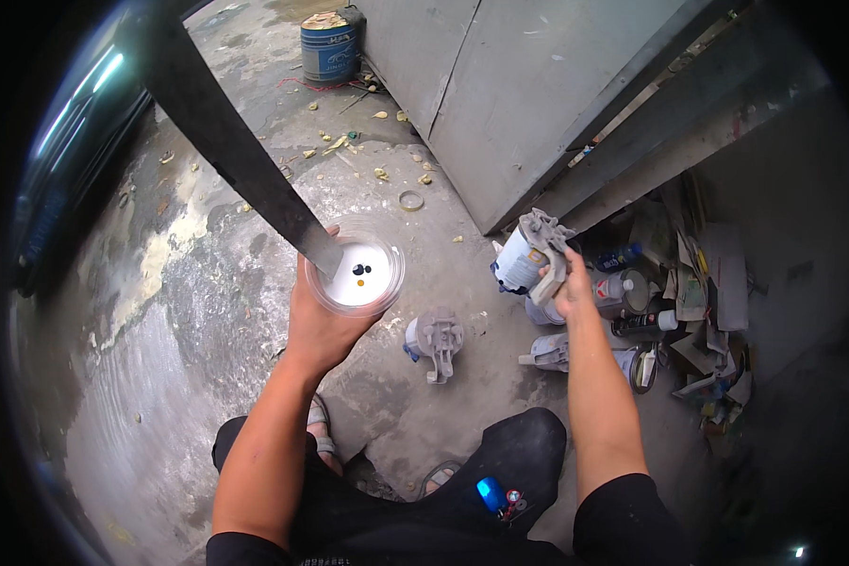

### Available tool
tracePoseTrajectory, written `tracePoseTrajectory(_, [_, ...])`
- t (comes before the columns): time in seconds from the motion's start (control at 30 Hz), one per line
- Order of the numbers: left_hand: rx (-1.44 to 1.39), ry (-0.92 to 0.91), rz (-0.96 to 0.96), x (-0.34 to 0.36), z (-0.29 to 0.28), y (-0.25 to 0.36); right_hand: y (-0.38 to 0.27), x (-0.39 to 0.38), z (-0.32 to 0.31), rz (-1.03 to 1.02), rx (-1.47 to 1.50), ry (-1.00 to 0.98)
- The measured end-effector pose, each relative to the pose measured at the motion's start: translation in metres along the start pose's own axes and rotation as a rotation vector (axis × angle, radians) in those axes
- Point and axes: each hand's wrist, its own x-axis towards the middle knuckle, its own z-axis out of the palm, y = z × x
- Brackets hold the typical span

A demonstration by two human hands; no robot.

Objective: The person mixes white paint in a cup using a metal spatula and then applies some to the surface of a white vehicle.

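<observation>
My left hand (325,325) is wrapped round a clear plastic cup (395,274) from below and the left side. White paint (357,291) lies in the cup, with a few dark spots and a small yellow one on its surface. A long flat grey strip (245,156) slants from the upper left down to the cup, its lower end at the paint. My right hand (574,288) grips the grey handled lid of a paint can (519,259), which is tilted and held right of the cup. Between my arms, a similar lidded can (434,341) stands on the ground.
More cans (549,352) and bottles (643,324) crowd the ground at right, beside cardboard scraps (722,283). A grey metal panel (509,85) rises ahead. Farther off stands a blue drum (330,55). A loose ring (411,200) lies on the concrete; a dark glossy vehicle (75,141) is at left.
</observation>
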Motion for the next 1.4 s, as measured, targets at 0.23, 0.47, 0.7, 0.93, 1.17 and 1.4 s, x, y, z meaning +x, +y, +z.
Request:
tracePoseTrajectory(0.23, [-0.034,-0.015,-0.022,0.008,0.014,0.007,0.187,0.019,-0.078,0.247,-0.066,0.287])
tracePoseTrajectory(0.47, [0.018,0.011,-0.095,0.005,0.021,-0.003,0.141,-0.013,-0.069,0.340,-0.444,0.154])
tracePoseTrajectory(0.7, [-0.041,-0.054,-0.040,0.009,0.045,0.004,0.131,-0.042,-0.141,0.783,-0.386,0.277])
tracePoseTrajectory(0.93, [-0.063,-0.059,-0.051,0.008,0.052,0.006,0.179,-0.069,-0.070,0.685,-0.610,-0.303])
tracePoseTrajectory(1.17, [-0.039,-0.103,-0.020,0.006,0.059,0.017,0.245,-0.092,0.001,0.651,-0.443,-0.240])
tracePoseTrajectory(1.4, [-0.092,-0.091,-0.017,0.006,0.051,0.006,0.180,-0.096,0.012,0.517,-0.395,-0.252])
